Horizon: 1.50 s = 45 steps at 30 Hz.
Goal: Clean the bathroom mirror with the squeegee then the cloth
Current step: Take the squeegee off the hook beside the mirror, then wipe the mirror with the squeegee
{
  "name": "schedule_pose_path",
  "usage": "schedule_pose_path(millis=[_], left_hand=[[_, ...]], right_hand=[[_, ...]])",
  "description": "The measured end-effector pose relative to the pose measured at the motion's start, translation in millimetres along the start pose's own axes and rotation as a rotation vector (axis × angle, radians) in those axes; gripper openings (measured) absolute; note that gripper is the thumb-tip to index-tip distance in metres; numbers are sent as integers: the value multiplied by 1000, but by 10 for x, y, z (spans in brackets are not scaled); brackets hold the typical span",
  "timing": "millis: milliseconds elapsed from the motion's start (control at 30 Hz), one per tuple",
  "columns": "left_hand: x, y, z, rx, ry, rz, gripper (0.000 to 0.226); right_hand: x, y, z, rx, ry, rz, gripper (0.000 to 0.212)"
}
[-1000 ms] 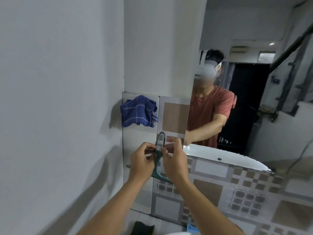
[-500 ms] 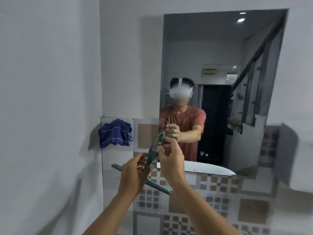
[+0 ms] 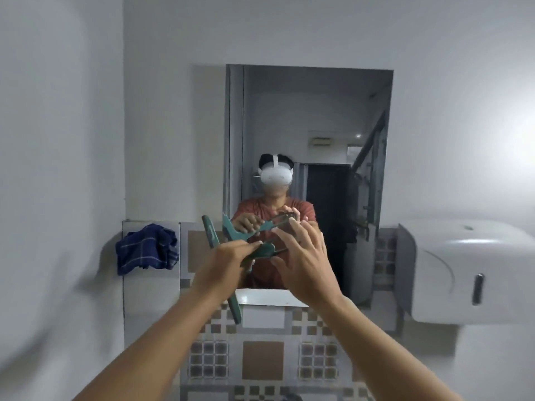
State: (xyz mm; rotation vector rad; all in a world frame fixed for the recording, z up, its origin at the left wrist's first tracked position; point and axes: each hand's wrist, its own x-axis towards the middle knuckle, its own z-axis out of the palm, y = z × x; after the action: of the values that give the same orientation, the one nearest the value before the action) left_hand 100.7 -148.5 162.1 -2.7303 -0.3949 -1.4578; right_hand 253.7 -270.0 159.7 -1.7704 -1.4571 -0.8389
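Readying the squeegee [image 3: 231, 257] before the mirror [image 3: 309, 117], left hand [image 3: 220, 270] closed on its handle, right hand [image 3: 304, 256] spread open beside it, cloth [image 3: 146, 248] hanging left; wiping likely not begun, next laying blade on glass; blade partly hidden, blurred.

Single head-worn view, facing the wall mirror [image 3: 309, 146]
It looks straight ahead from close range, both forearms reaching in from below; the mirror reflects the wearer back
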Motion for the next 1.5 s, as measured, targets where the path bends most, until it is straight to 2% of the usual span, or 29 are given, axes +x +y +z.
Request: schedule_pose_path(millis=[167,300,433,533,600,733,833,1033,1133,1500], left_hand=[[426,143,-142,52,0,129,18],[726,163,-229,69,38,205,26],[883,122,-249,132,260,180,40],[778,119,-97,132,364,180,24],[648,69,78,98,347,183,13],[499,-91,375,157,224,78,7],[593,-132,481,211,212,15,21],[814,-264,700,376,245,-115,63],[867,-376,785,431,237,-141,76],[880,-532,815,383,229,-116,85]], right_hand=[[298,243,-365,-292,52,-221,47],[616,293,-581,-348,67,-362,44],[918,347,-707,-380,92,-419,42],[1155,375,-776,-389,130,-389,39],[1329,372,-823,-405,151,-402,37],[1673,308,-957,-402,156,-413,30],[1916,279,-1046,-387,154,-414,34],[2382,194,-1096,-375,146,-386,37],[2567,155,-1075,-401,130,-397,36],[2795,159,-979,-420,52,-384,41]])
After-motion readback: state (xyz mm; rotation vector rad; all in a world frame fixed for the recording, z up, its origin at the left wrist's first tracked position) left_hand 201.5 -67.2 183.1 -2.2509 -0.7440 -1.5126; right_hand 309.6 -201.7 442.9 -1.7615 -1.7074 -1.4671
